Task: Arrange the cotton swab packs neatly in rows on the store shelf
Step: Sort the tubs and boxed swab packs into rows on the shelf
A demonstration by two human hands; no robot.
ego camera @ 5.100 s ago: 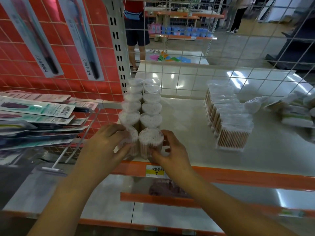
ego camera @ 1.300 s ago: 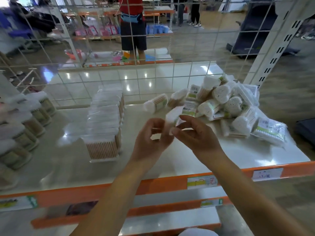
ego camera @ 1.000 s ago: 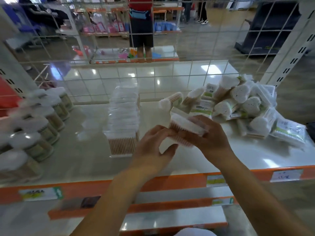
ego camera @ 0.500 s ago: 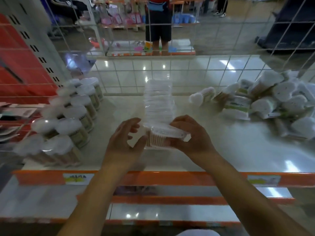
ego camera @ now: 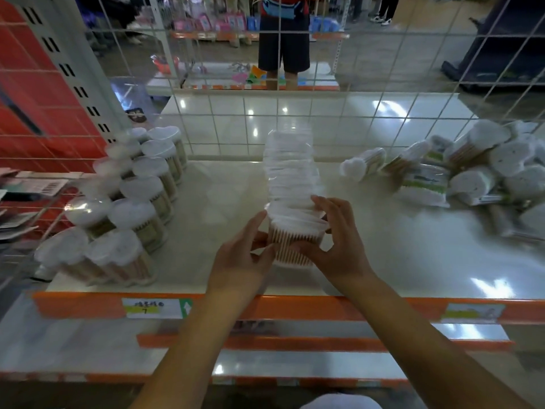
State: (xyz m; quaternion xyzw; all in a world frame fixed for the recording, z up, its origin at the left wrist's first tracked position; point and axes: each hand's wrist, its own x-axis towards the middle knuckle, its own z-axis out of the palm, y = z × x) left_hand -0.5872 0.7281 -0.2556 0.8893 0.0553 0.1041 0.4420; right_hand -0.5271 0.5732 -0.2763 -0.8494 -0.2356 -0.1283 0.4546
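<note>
A flat clear cotton swab pack [ego camera: 295,242] stands at the front of a single row of like packs [ego camera: 290,169] on the white shelf [ego camera: 413,261]. My left hand [ego camera: 243,259] touches its left side with fingers and thumb. My right hand [ego camera: 339,246] curls round its right side and top edge. Two rows of round tubs of swabs [ego camera: 129,202] stand at the left. A loose heap of bagged swab packs [ego camera: 477,166] lies at the right.
A wire grid [ego camera: 295,93] backs the shelf; a person [ego camera: 284,33] stands beyond it. The orange shelf lip [ego camera: 295,307] carries price labels, with lower shelves beneath. Carded goods [ego camera: 32,187] hang on a red panel at the far left.
Both hands carried the flat pack from the heap side leftward and set it down at the front of the middle row. The view swung left with them.
</note>
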